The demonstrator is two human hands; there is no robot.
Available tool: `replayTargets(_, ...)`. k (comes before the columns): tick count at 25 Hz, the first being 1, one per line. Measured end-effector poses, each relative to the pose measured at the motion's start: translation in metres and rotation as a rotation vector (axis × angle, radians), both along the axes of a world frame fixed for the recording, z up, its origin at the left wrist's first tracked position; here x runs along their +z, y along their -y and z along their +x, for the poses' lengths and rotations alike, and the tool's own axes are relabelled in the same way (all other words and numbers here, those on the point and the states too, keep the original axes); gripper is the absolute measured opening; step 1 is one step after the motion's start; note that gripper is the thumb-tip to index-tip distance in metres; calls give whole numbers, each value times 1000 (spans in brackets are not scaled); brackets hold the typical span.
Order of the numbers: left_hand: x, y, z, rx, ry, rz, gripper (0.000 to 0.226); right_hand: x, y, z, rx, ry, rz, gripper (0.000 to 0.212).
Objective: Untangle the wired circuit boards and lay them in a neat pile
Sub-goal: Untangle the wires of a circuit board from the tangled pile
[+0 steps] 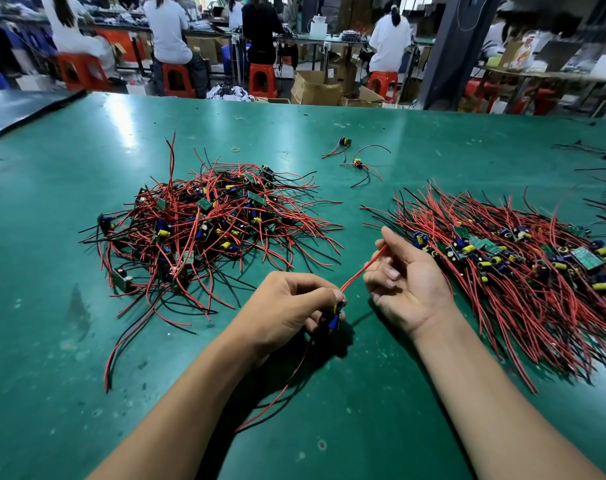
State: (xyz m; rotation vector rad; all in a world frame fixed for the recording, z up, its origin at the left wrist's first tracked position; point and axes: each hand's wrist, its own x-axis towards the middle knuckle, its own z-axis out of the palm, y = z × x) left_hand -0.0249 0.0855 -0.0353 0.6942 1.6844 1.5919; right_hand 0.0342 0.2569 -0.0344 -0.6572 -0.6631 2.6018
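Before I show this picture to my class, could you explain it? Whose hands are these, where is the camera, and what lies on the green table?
There is no machine here. A person works with two bare hands, and the single camera sits on that person's head, looking forward and down. The left hand grips a small circuit board. Its red wire runs up to the right hand, which pinches it. On the green table, a tangled heap of wired boards lies at left. At right is a tidier pile, its wires lying roughly one way. Two loose boards lie farther back. Other people sit at benches behind.
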Motion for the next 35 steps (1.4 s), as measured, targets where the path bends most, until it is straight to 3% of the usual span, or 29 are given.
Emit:
replayTargets(6, -1, 0, -1, 1, -41, -12, 19, -3, -4, 0, 1, 20, 10, 39)
replayTargets(12, -3, 1, -4, 29, -7, 10, 18, -8, -4, -1, -12, 64, 245, 26)
replayTargets(16, -5, -1, -5, 103, 93, 91, 14, -15, 8, 2, 265, 62, 572, 42)
replayTargets(20, -6, 0, -6, 139, 152, 153, 17, -19, 22, 4, 471, 66, 690, 23)
replayTargets(23, -7, 0, -7, 142, 165, 153, 14, -19, 22, 1, 431, 100, 715, 29)
replayTargets(27, -10, -1, -8, 119, 116, 116, 14, -19, 17, 0, 307, 214, 798, 21)
replayTargets(32, -12, -1, -6, 108, 25, 83, 14, -17, 18, -2, 226, 265, 760, 27)
replayTargets(35, -14, -1, -6, 137, 15, 89, 12, -13, 25, 1, 237, 356, 893, 35)
